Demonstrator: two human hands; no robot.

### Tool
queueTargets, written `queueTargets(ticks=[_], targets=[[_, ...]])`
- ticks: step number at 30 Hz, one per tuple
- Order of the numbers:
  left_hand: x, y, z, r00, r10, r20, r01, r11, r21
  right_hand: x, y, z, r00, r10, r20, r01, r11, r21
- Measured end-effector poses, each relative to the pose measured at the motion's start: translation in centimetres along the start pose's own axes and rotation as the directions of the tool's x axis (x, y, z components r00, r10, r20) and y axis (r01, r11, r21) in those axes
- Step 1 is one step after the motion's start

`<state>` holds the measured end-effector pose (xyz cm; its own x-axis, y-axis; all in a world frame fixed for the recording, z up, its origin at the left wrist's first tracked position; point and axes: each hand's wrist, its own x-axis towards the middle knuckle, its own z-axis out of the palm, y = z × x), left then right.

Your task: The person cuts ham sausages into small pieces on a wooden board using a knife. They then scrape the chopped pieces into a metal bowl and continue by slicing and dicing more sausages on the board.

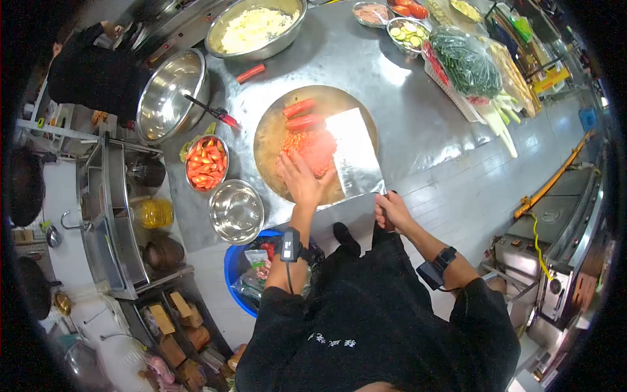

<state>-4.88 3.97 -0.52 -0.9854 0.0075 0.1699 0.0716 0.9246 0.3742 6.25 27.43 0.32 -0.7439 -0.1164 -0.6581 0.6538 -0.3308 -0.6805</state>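
A broad, shiny cleaver (354, 153) lies with its blade flat over the right part of a round wooden chopping board (264, 127). My right hand (393, 212) is closed around its handle, just past the table's front edge. My left hand (302, 178) rests on a heap of finely chopped orange-red bits (317, 149), fingers stretched and thumb apart, the thumb tip close to the blade. Behind the heap, two red sausage-like sticks (304, 122) lie side by side on the board. What lies beneath my left palm is hidden.
Left of the board stand a bowl of cut red peppers (206, 163), a steel bowl (236, 211) and a large steel basin (171, 95). A yellow-filled basin (256, 32) is at the back; bagged greens (465, 62) lie right. A blue bin (232, 277) stands below. Someone in black (98, 75) works far left.
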Motion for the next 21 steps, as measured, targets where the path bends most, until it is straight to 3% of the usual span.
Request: queueTargets(ticks=[7, 10, 17, 21], targets=[[-0.4, 0.9, 0.0, 0.997, -0.019, -0.07, 0.01, 0.993, -0.12, -1.1, 3.6, 7.5, 0.999, -0.015, -0.047, 0.016, 1.0, 0.026], [-0.3, 1.1, 0.0, 0.993, -0.063, -0.102, 0.043, 0.981, -0.191, -1.0, 4.4, 9.0, 1.0, -0.013, 0.025, 0.013, 1.0, 0.028], [0.6, 1.5, 0.1, 0.977, -0.171, -0.127, 0.129, 0.95, -0.285, -1.2, 3.6, 7.6, 0.985, 0.031, 0.168, -0.02, 0.997, -0.07], [-0.1, 2.2, 0.6, 0.974, -0.139, -0.178, 0.104, 0.975, -0.195, -1.3, 2.3, 5.5, 0.948, 0.109, 0.299, -0.097, 0.994, -0.055]])
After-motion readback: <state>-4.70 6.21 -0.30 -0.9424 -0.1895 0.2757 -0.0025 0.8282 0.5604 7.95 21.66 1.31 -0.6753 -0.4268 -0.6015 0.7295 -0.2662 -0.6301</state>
